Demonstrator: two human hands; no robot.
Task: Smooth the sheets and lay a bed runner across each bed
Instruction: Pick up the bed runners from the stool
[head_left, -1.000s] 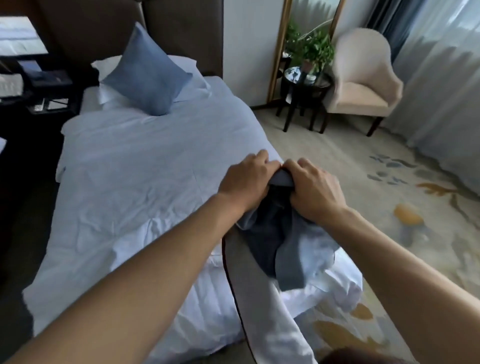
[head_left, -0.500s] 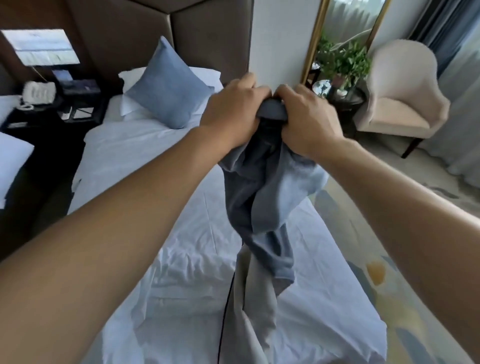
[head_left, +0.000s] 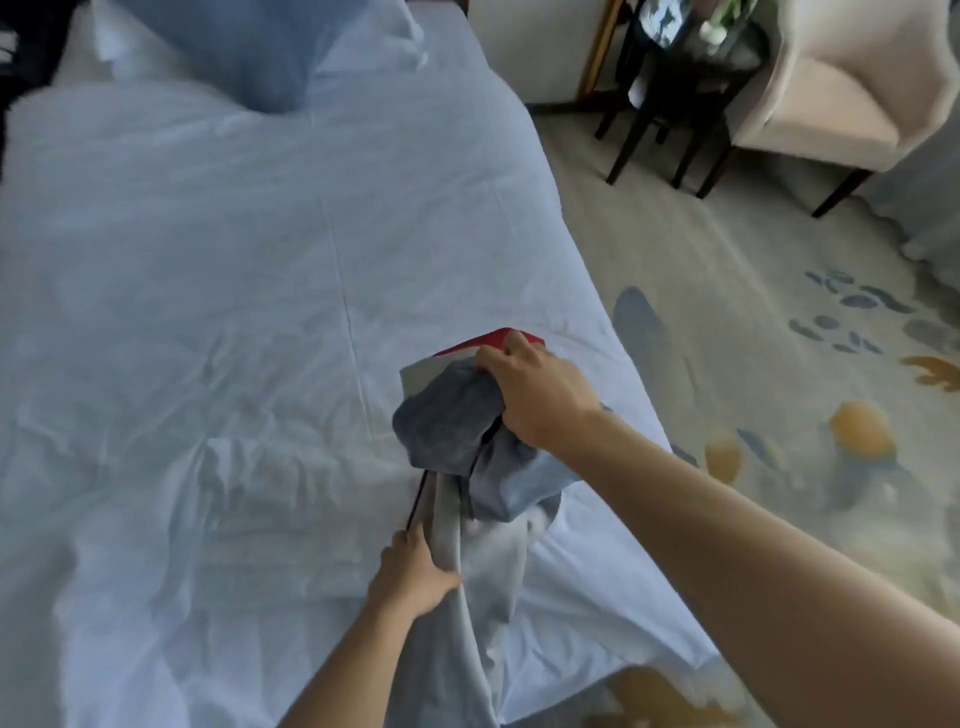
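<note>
A bunched blue-grey bed runner (head_left: 447, 421) with a grey underside and a red edge lies on the white sheet (head_left: 208, 312) near the bed's right side. My right hand (head_left: 535, 395) grips its bunched far end, pressed down on the bed. Nearer to me, my left hand (head_left: 410, 571) holds the runner's grey trailing length, which hangs off the foot of the bed. The sheet is wrinkled around the hands. A blue cushion (head_left: 260, 47) leans on the white pillows at the head.
Right of the bed is patterned carpet (head_left: 753, 364). A dark side table (head_left: 670, 88) and a cream armchair (head_left: 841, 78) stand at the back right. Something dark stands at the bed's far left edge.
Both hands held the runner's end together, raised high. Now the runner is down on the bed, and my left hand has slid back along it toward me.
</note>
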